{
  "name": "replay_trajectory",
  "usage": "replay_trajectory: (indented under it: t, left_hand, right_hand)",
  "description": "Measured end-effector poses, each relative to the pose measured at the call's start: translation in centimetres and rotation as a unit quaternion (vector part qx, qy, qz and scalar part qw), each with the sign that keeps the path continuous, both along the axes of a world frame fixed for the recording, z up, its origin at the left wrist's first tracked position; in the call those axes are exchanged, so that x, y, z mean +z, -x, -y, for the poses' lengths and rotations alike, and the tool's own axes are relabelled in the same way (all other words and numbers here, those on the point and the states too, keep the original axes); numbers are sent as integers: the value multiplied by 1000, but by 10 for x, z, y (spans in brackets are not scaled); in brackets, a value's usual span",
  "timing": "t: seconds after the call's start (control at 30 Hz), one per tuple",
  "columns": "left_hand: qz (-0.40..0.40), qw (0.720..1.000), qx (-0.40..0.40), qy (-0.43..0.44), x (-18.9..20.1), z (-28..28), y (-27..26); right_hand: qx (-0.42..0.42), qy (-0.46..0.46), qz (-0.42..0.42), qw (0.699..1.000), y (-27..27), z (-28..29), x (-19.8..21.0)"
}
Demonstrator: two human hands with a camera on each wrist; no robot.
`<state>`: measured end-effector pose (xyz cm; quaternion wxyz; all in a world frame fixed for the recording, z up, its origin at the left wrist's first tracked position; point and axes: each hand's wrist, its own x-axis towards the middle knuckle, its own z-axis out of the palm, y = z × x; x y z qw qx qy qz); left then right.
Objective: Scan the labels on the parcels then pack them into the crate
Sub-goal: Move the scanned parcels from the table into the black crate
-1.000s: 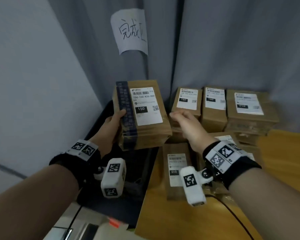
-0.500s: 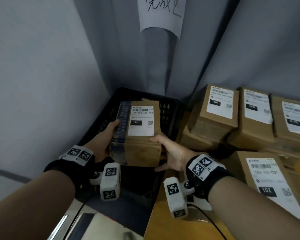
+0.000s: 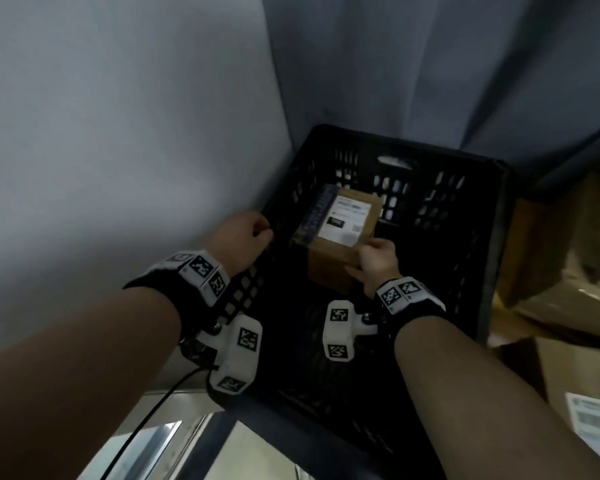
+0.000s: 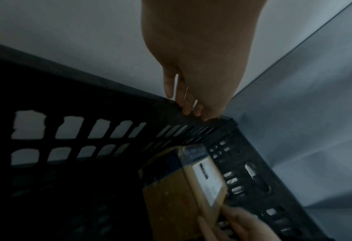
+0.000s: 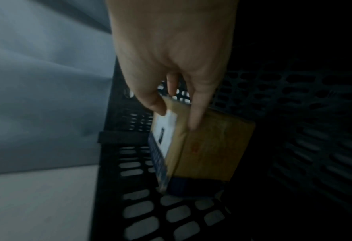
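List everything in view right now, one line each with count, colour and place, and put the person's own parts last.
Parcel: one, brown with a white label and a blue strip, inside the crate near its far wall.
Crate: one, black, slotted walls, in the corner between wall and curtain.
Other parcels: several, brown, stacked right of the crate; exact count hidden; one at the lower right shows a white label.
Curtain: one, grey, behind the crate.
Wall: pale grey, left of the crate.
Left hand: fingers loosely curled at the crate's left rim, holding nothing.
Right hand: grips the parcel's near end, thumb on the label side.
Wrist cameras: two, white with black markers, one under each wrist.
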<state>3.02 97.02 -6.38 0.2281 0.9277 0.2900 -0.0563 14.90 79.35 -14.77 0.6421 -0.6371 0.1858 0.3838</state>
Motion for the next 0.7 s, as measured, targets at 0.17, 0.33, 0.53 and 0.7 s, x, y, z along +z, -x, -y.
replay_trajectory:
  t: [0.17, 0.33, 0.53, 0.7]
  left_hand:
    - [49, 998, -39, -18, -9, -7, -15]
    - [72, 997, -39, -6, -12, -4, -21]
    - [65, 997, -19, 44, 3, 8, -19]
    - [106, 990, -15, 96, 49, 55, -22]
  right_hand:
    - [7, 45, 50, 998, 1, -17, -42]
    - [69, 73, 68, 993, 1, -10, -33]
    - [125, 157, 197, 960, -5, 7, 18]
    - [143, 136, 257, 946, 8, 48, 97]
